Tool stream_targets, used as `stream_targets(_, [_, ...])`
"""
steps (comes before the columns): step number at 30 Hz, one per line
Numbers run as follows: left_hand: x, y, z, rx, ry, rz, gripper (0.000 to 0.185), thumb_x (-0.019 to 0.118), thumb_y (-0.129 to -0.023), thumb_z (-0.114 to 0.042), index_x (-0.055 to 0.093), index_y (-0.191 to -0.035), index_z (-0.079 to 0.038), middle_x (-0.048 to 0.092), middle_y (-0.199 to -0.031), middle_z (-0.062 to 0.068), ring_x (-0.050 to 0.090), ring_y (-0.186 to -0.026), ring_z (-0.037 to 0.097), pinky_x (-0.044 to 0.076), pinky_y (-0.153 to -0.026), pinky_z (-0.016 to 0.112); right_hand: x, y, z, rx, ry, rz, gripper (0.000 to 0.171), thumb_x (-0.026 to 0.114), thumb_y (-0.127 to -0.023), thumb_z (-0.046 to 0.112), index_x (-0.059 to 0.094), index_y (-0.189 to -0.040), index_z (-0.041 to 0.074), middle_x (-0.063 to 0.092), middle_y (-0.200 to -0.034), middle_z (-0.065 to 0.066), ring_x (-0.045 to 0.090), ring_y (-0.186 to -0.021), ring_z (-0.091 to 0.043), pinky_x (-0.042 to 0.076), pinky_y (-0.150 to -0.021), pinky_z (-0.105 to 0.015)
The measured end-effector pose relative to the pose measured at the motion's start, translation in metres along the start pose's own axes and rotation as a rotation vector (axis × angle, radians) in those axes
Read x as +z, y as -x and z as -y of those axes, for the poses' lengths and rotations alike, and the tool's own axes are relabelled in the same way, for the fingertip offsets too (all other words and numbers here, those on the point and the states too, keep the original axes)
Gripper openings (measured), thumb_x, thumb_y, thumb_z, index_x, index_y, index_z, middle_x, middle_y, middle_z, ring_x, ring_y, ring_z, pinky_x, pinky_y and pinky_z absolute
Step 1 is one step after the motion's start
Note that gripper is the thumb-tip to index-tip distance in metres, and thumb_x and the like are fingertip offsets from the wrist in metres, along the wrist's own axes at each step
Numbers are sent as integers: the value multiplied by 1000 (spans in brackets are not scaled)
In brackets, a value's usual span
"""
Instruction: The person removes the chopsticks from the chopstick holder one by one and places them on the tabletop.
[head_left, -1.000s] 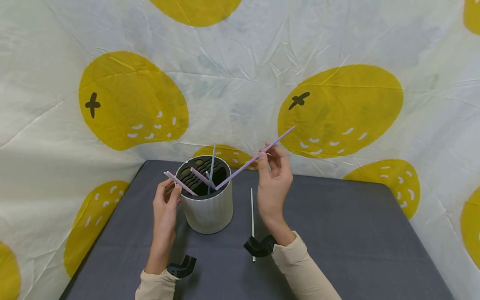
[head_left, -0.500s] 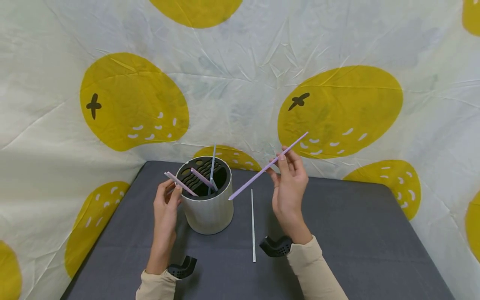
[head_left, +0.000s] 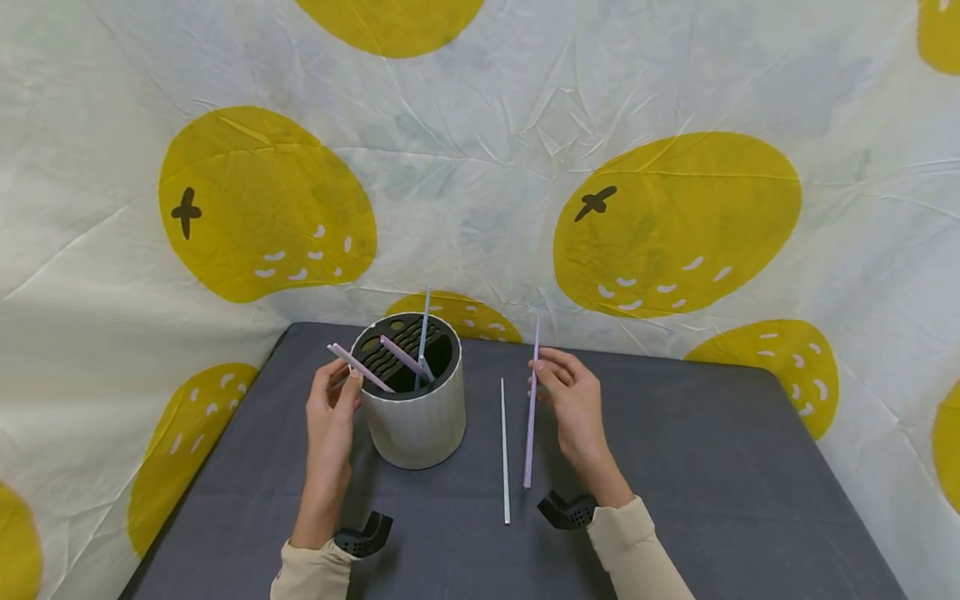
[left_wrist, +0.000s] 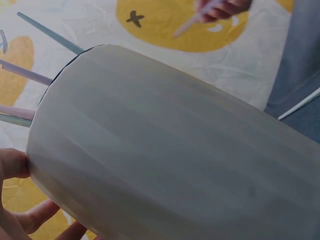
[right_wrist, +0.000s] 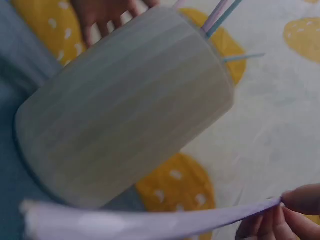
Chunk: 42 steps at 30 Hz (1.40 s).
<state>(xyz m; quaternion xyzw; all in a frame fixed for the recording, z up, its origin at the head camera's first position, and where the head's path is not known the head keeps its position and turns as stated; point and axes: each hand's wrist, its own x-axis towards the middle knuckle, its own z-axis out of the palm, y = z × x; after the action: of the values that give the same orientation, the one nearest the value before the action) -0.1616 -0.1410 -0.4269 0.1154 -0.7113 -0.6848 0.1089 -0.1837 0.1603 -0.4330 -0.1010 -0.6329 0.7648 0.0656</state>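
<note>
My right hand [head_left: 576,408] pinches a lilac chopstick [head_left: 530,442] near its upper part, right of the holder; the thick end points down toward me. In the right wrist view the chopstick [right_wrist: 125,223] runs from the fingertips across the bottom. A white, faintly ribbed utensil holder [head_left: 417,429] stands at centre left with a slotted black insert. My left hand [head_left: 330,417] grips its left rim; the left wrist view shows fingers [left_wrist: 15,162] against the wall. Several pink and blue chopsticks [head_left: 403,356] lean in the holder. Their lower ends are hidden.
A white chopstick [head_left: 506,458] lies on the dark grey tablecloth [head_left: 712,467], between the holder and the lilac chopstick. A pale curtain [head_left: 480,200] with yellow fruit prints hangs behind the table. Black wrist devices [head_left: 567,510] sit at both cuffs.
My right hand has drawn the lilac chopstick out of the holder, moved right, then lowered and turned it nearly parallel to the white one. The left hand and holder stay in place.
</note>
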Motion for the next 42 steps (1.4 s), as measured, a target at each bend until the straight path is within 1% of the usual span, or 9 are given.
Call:
stream_targets(3, [0, 1, 0, 8, -2, -1, 45, 53, -109, -34, 49, -147, -10, 50, -149, 8, 49, -129, 20, 42, -112, 49, -4, 0, -14, 26, 83, 5, 28, 67, -101, 5, 66, -128, -1, 79, -102, -3, 72, -83, -13, 60, -71, -28])
stream_targets(7, [0, 2, 0, 14, -4, -1, 44, 53, -109, -33, 49, -147, -10, 50, -149, 8, 50, -127, 17, 42, -112, 49, -8, 2, -34, 34, 202, -5, 27, 71, -98, 5, 68, -124, -2, 79, -104, -11, 68, -74, -7, 56, -66, -23])
stream_targets(10, [0, 2, 0, 13, -6, -1, 45, 53, -109, -33, 49, -147, -10, 50, -149, 9, 49, -129, 19, 42, -113, 49, -11, 4, -49, 28, 294, -13, 24, 73, -96, 5, 71, -119, -3, 77, -103, -19, 63, -68, -6, 54, -63, -22])
stream_targets(14, [0, 2, 0, 8, -4, 0, 46, 53, -109, -34, 48, -148, -9, 49, -150, 9, 48, -135, 24, 41, -113, 50, -13, 5, -66, 27, 392, -28, 20, 73, -95, 3, 73, -114, -4, 76, -103, -26, 62, -63, -7, 54, -58, -21])
stream_targets(17, [-1, 2, 1, 5, -2, 1, 46, 53, -109, -34, 48, -148, -9, 48, -151, 10, 48, -136, 26, 41, -114, 51, -13, 4, -75, 33, 449, -38, 19, 73, -94, 2, 73, -112, -4, 77, -100, -25, 63, -61, -7, 55, -57, -19])
stream_targets(21, [-1, 2, 2, 0, -4, -7, 45, 53, -109, -34, 48, -147, -11, 49, -150, 9, 48, -133, 22, 41, -113, 49, -14, 4, -83, 20, 521, -33, 17, 73, -93, 3, 74, -109, -3, 79, -94, -21, 65, -60, -7, 56, -56, -20])
stream_targets(26, [-1, 3, 3, -3, -4, -10, 45, 53, -109, -34, 48, -147, -11, 49, -150, 9, 48, -133, 21, 41, -113, 48, -14, 2, -91, 4, 572, -20, 13, 73, -92, 2, 75, -104, -3, 78, -87, -18, 66, -59, -9, 56, -54, -23])
stream_targets(33, [0, 2, 2, 3, 3, -7, 46, 54, -108, -34, 48, -147, -10, 49, -150, 10, 48, -135, 25, 41, -114, 52, -14, -1, -96, 0, 634, -20, 12, 74, -92, 5, 76, -102, -1, 77, -83, -14, 65, -54, -9, 56, -52, -24])
stream_targets(42, [1, 2, 0, -3, -8, -7, 45, 53, -109, -35, 49, -147, -11, 49, -149, 8, 48, -132, 21, 42, -112, 47, -10, -4, -95, -34, 776, -31, 11, 74, -93, 8, 75, -101, 1, 77, -79, -8, 63, -50, -7, 53, -52, -25])
